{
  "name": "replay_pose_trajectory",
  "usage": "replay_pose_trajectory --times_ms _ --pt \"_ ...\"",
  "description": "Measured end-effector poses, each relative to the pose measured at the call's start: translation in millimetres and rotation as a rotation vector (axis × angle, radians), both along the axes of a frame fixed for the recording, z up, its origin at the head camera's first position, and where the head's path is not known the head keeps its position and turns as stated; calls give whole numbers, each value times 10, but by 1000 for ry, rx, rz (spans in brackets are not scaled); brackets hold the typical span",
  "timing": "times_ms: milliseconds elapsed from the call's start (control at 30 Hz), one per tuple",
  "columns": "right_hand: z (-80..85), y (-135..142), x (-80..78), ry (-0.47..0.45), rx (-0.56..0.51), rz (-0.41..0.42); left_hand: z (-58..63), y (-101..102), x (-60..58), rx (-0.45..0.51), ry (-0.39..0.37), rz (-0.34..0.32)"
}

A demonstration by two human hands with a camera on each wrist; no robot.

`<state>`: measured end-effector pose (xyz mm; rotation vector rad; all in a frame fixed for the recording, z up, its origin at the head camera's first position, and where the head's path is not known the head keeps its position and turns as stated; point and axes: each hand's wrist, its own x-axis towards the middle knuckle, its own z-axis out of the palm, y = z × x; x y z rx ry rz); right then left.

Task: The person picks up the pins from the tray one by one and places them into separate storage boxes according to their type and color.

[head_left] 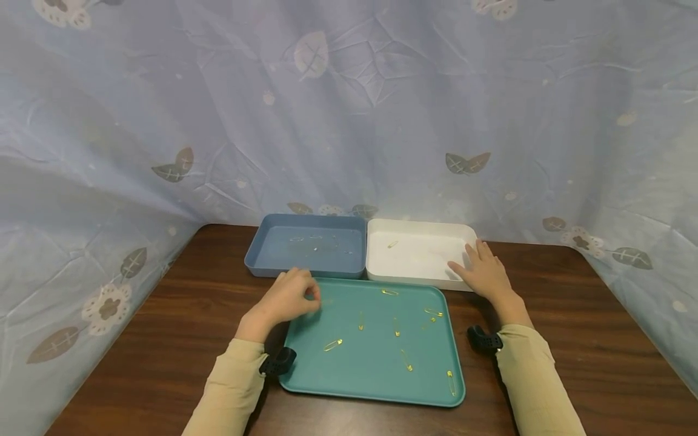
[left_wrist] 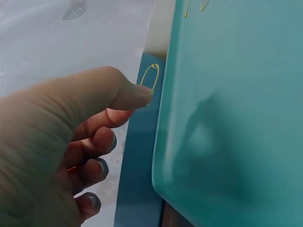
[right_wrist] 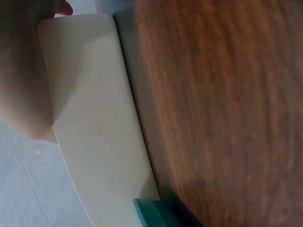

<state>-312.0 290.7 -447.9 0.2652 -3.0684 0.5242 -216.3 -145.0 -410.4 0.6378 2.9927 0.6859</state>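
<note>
Between the thumb and index finger of my left hand [head_left: 289, 297] is a gold safety pin [left_wrist: 155, 66], clearly seen in the left wrist view. That hand hovers over the upper left of the teal tray [head_left: 349, 378], near the front wall of the blue tray [head_left: 278, 254]. Several more gold safety pins [head_left: 333, 345] lie scattered on the teal tray. My right hand [head_left: 482, 275], fingers spread, is over the right end of the white tray [head_left: 420, 266] and holds nothing visible. One gold pin [head_left: 392, 244] lies inside the white tray.
Several small, pale pin-like items [head_left: 315, 237] lie in the blue tray; their details are too small to tell. The blue and white trays stand side by side behind the teal one on a dark wooden table [head_left: 180, 345]. A patterned curtain [head_left: 349, 121] hangs behind.
</note>
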Motion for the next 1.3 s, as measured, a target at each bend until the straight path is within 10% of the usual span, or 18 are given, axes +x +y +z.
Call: replay_pose_trajectory --times_ms 500,1300 --pt "-67 -61 -23 6 25 -7 86 152 -159 -37 155 -46" --pt "-7 8 -11 16 20 -10 368 598 -787 -216 545 -277"
